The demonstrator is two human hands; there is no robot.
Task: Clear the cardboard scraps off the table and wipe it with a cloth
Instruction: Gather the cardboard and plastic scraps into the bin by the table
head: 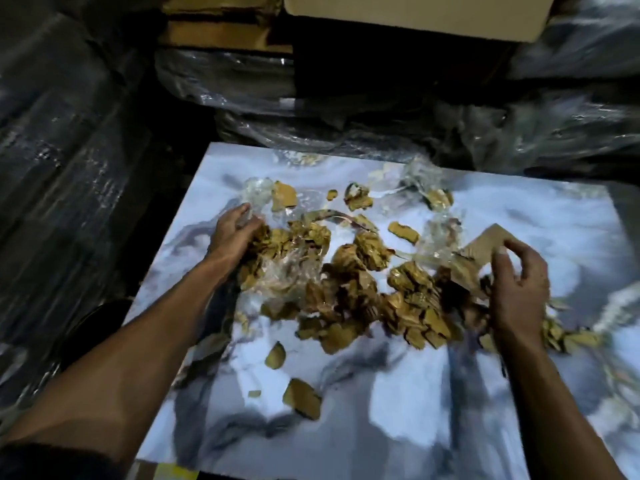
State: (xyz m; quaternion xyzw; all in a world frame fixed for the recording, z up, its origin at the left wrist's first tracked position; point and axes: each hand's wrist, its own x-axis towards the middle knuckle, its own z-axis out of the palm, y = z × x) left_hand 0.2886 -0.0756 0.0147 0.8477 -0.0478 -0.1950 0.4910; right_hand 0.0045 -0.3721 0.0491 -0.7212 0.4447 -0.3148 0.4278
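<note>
1. Plastic-wrapped bundles [62, 161], dark and glossy, stand stacked along the left.
2. Left hand [232, 233] rests on the left end of the cardboard scraps [349, 292], fingers curled into crumpled clear film [287, 268] and brown pieces.
3. Scraps form one ragged heap whose long axis runs left to right across the marble-patterned table [381, 427]; too many to count. Three stray pieces lie nearer the front edge.
4. Right hand [519, 282] pinches a flat triangular cardboard piece [485, 244], pointing away, at the heap's right end.
5. Cardboard boxes [415, 15] sit behind.
</note>
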